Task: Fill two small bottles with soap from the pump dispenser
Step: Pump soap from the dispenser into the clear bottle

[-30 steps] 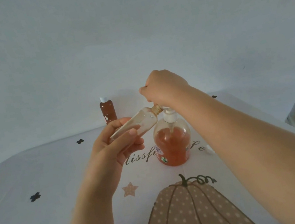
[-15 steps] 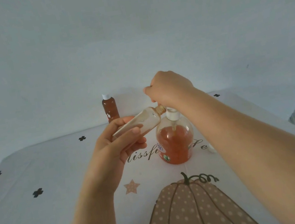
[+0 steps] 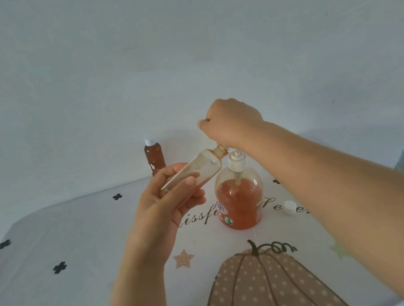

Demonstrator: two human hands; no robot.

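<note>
Your left hand (image 3: 166, 204) grips the clear small bottle (image 3: 198, 169) round its lower half, tilted so its open neck points up and right, tucked under the heel of your right hand (image 3: 230, 121). That right hand is curled into a fist over the head of the pump dispenser (image 3: 241, 199) (head and spout are hidden beneath it), which stands upright on the table (image 3: 59, 297), roughly half full of orange soap. The capped small bottle (image 3: 155, 158), full of brownish soap, stands at the back by the wall, and a loose white cap (image 3: 289, 207) lies right of the dispenser.
</note>
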